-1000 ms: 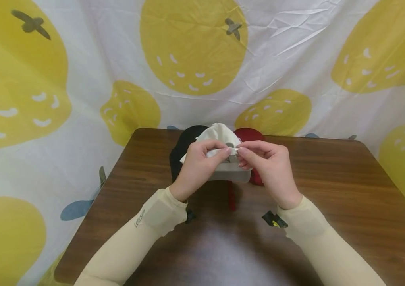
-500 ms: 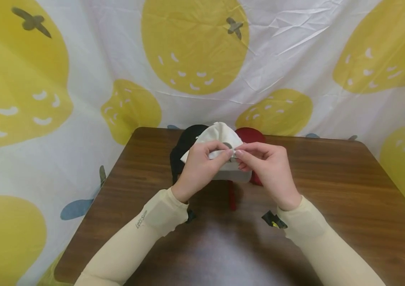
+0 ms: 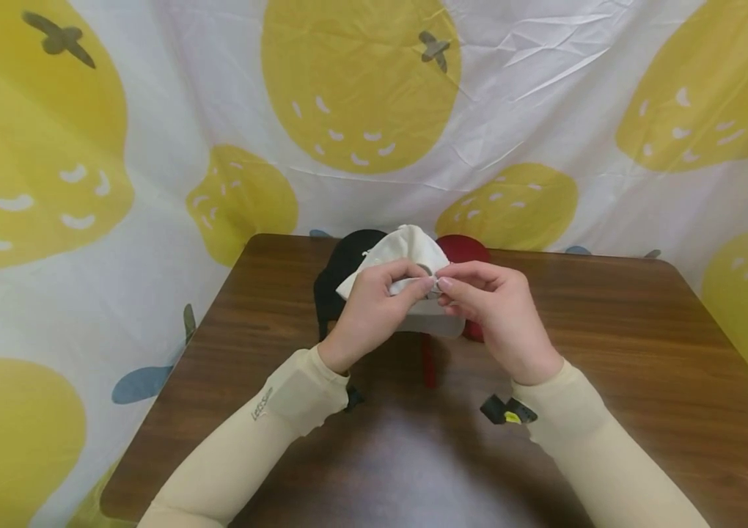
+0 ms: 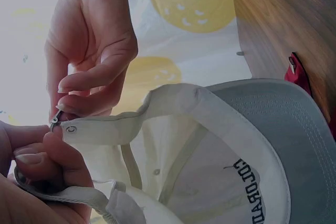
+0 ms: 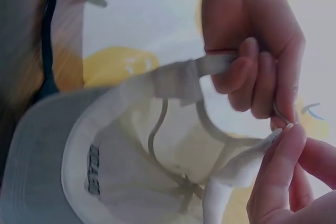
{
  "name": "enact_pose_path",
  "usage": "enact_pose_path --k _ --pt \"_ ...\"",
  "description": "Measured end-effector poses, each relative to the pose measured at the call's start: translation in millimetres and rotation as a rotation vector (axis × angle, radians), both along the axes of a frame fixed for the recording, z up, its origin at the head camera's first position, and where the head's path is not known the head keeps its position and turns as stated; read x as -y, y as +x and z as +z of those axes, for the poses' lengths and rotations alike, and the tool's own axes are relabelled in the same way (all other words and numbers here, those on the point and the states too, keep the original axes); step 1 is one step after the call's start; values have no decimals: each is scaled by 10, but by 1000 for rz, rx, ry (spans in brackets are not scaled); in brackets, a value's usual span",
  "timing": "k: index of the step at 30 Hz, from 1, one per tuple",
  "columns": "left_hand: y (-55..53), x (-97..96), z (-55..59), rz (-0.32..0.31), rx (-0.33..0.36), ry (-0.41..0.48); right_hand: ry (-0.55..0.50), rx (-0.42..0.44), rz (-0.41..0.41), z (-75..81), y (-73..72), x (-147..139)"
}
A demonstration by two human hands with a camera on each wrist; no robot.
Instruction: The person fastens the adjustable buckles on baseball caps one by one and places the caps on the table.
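A white baseball cap (image 3: 407, 246) with a grey brim (image 3: 430, 323) is held up by both hands over the table. My left hand (image 3: 374, 304) grips its back strap (image 4: 79, 195), which runs through the curled fingers. The right hand (image 3: 499, 308) pinches the other end of the band (image 4: 102, 129), beside a small metal clasp (image 4: 54, 119). Thumbs and fingertips of both hands meet there, hiding most of the clasp. In both wrist views the hollow inside of the cap faces the cameras, with dark lettering (image 4: 249, 187) on its lining.
Behind the held cap, a black cap (image 3: 341, 271) lies on the wooden table (image 3: 625, 330) to the left and a red cap (image 3: 466, 249) to the right. A red strap (image 3: 428, 363) extends toward the front. A lemon-print curtain (image 3: 361, 198) hangs beyond the table.
The fingertips have shifted very slightly right while keeping hold of the strap and band. My right wrist has turned a little. The cap stays in nearly the same place.
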State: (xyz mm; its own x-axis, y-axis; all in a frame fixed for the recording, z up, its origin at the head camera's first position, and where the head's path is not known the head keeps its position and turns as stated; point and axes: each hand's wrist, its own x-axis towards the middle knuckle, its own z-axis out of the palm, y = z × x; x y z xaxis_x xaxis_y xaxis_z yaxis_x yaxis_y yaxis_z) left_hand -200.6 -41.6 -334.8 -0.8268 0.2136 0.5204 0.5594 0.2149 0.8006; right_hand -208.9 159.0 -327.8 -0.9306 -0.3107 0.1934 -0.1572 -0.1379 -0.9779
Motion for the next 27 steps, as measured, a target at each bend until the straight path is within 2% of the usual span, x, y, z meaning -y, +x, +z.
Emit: enact_pose_path --k 4,8,14,17,21,27 --pt "10 4 -18 26 -42 -41 -51 83 50 -15 -21 -7" --pt "4 10 -61 60 -153 -102 -91 125 77 -32 -39 -1" --pt "-18 25 -100 10 -330 -177 -136 128 84 -55 -38 16" --pt "-26 21 -95 13 -393 -231 -145 126 86 -59 -40 22" --pt "-32 19 -99 59 -418 -271 -138 132 77 -60 -43 33" --pt "-27 24 -99 93 -424 -253 -142 134 60 -82 -45 32"
